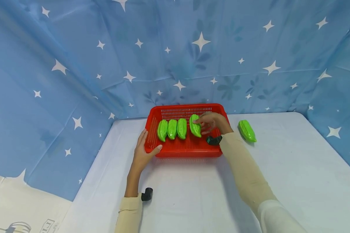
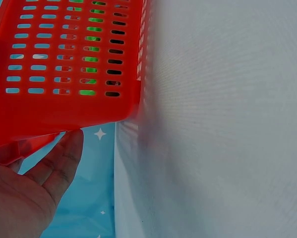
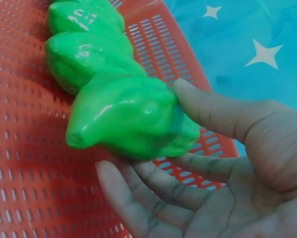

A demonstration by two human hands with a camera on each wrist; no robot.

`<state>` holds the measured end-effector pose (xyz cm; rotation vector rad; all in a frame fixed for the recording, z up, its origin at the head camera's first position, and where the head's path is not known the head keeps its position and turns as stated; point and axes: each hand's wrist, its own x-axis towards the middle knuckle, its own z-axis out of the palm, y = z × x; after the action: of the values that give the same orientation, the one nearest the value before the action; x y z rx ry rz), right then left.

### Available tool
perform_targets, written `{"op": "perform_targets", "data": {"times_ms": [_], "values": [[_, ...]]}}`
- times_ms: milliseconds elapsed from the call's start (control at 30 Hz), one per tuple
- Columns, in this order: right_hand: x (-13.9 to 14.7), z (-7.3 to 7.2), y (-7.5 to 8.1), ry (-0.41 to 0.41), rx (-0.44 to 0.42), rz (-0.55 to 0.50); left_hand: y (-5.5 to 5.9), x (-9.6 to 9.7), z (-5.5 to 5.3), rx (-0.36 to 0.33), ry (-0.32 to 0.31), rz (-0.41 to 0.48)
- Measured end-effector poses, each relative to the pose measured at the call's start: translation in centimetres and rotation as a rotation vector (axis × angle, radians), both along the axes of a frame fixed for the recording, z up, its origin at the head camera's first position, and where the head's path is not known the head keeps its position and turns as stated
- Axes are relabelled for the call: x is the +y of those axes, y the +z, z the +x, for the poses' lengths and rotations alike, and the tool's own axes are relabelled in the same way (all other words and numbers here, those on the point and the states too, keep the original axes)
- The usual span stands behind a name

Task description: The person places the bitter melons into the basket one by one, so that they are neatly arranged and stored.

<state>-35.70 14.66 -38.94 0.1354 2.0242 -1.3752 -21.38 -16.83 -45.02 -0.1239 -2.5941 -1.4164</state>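
My right hand [image 1: 209, 122] holds a shiny green bitter melon [image 3: 128, 119], ridged and pointed at one end, over the right half of a red plastic basket [image 1: 189, 151]. The thumb lies on one side of it and the fingers spread below. Three similar bitter melons stand in a row left of it inside the basket: the left one [image 1: 162, 130], the middle one [image 1: 172, 129] and the right one [image 1: 181, 128]. At the basket's front left corner rests my left hand [image 1: 142, 155], fingers straight along the outer side, thumb at the front rim.
Another green bitter melon [image 1: 247, 131] lies on the white tabletop [image 1: 189, 194], to the right of the basket. A blue cloth with white stars [image 1: 175, 58] hangs behind the table. Small dark devices sit at both wrists.
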Motion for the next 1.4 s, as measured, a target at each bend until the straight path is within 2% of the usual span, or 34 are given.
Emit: {"op": "perform_targets", "data": {"times_ms": [167, 400, 667, 1400], "values": [[-0.5, 0.0, -0.3, -0.015, -0.016, 0.047, -0.1, 0.0, 0.0, -0.002, 0.002, 0.007], [-1.2, -0.4, -1.0, -0.072, -0.063, 0.011, -0.1, 0.0, 0.0, 0.0, 0.003, 0.004], [-1.9, -0.8, -1.8, -0.023, -0.038, 0.024, -0.2, 0.1, 0.1, -0.002, 0.003, 0.011], [-2.0, -0.9, -2.0, -0.074, -0.049, 0.029, 0.0, 0.1, 0.1, 0.001, 0.01, 0.004]]}}
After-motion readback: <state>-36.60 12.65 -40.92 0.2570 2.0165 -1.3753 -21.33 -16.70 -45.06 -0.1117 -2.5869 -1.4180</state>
